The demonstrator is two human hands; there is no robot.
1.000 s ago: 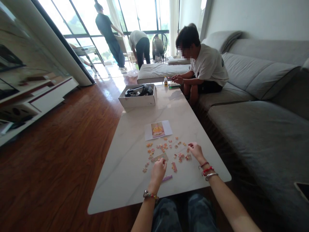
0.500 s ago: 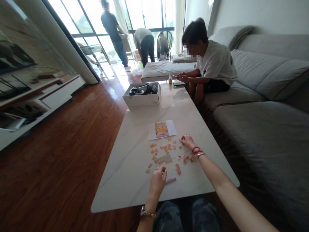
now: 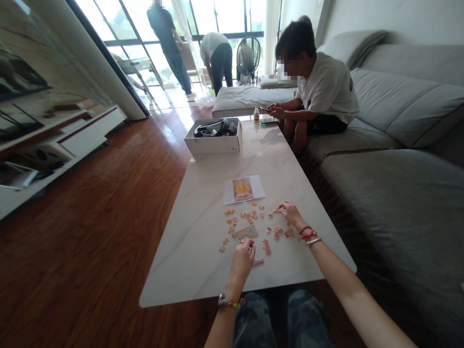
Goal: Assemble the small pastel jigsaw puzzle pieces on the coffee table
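Observation:
Loose jigsaw puzzle pieces [image 3: 250, 215] in orange and pink lie scattered on the white table. My right hand [image 3: 291, 214] is at the right of the spread, its fingertips closed on a small puzzle piece [image 3: 276, 210]. My left hand [image 3: 242, 258] hovers low over the near side with fingers curled together; what they hold, if anything, is hidden. Just beyond it lies a joined strip of pale puzzle pieces [image 3: 244, 232]. A joined pink section [image 3: 267, 247] rests to its right, and a purple strip [image 3: 257, 262] is partly covered by the hand.
A printed picture sheet [image 3: 258, 186] lies beyond the pieces. Farther off on the table [image 3: 174, 251] stand a white box [image 3: 213, 146] holding a dark object, and a small bottle [image 3: 256, 115]. A person [image 3: 326, 92] sits on the grey sofa [image 3: 391, 183] holding a phone; others are near the windows.
My right hand has moved a little to the right, with the piece at its fingertips. My left hand has shifted slightly right and forward toward the pale strip. The view has tilted slightly.

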